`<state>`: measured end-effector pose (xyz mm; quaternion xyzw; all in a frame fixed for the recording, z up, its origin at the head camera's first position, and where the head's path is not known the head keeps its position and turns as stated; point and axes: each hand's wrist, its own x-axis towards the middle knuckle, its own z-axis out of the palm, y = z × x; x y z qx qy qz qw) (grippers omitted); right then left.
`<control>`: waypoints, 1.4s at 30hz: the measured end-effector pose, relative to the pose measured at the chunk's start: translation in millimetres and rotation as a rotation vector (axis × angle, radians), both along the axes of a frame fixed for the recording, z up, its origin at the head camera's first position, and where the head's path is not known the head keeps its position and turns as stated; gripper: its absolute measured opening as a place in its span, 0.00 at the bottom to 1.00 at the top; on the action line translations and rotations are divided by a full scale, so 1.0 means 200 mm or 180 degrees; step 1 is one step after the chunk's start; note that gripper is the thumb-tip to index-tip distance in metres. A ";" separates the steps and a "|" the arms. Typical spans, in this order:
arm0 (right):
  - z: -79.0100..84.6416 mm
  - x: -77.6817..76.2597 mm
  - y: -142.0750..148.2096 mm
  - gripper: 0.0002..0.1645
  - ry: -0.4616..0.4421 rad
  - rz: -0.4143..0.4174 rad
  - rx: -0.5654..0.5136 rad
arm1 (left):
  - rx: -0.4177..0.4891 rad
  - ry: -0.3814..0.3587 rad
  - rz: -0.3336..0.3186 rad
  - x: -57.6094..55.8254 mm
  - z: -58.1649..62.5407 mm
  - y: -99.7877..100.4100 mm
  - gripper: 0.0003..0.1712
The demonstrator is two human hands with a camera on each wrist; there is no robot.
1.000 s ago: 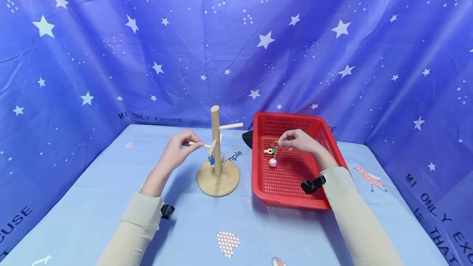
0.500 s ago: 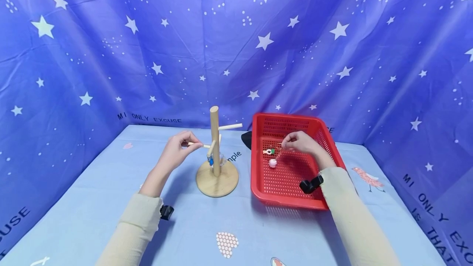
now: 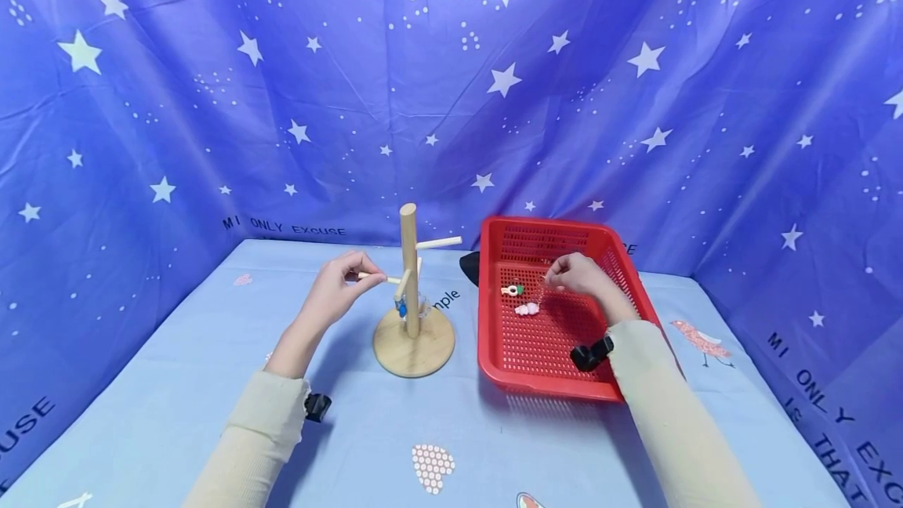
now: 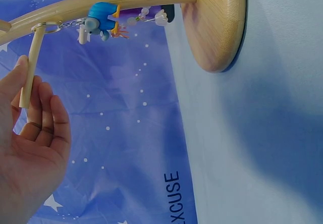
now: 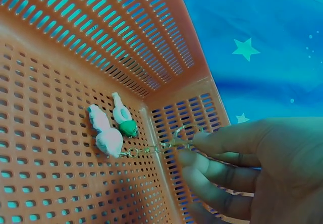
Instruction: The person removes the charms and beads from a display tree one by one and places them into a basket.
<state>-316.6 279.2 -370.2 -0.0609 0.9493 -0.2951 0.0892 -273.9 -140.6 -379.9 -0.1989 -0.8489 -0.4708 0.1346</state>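
Observation:
A wooden peg stand [image 3: 411,265] rises from a round base. My left hand [image 3: 339,288] pinches one of its pegs [image 4: 31,67] between thumb and fingers. A keychain with a blue figure [image 4: 102,18] hangs from the stand by a metal ring; which peg carries it I cannot tell. A bead strand [image 4: 146,14] shows behind the post. Inside the red basket [image 3: 490,371], my right hand [image 3: 578,273] pinches the gold ring end of a keychain. Its pale pink charm [image 5: 108,142] lies on the basket floor, chain stretched to my fingers. Beside it lies a white-and-green charm [image 5: 123,115].
The basket stands right of the stand on a pale blue cloth [image 3: 367,445]. A black object [image 3: 469,267] shows behind the basket's left wall. Purple star-printed curtains [image 3: 353,100] enclose the back and sides.
My right hand has drawn slightly to the right with the ring. The pink charm has gone from hanging below the hand to lying on its side. My left hand stays on the peg.

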 end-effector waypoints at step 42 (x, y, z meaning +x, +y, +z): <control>0.16 0.05 -0.27 0.16 0.0335 0.0052 -0.0894 | 0.0041 0.0007 -0.0014 0.00 -0.01 0.00 0.05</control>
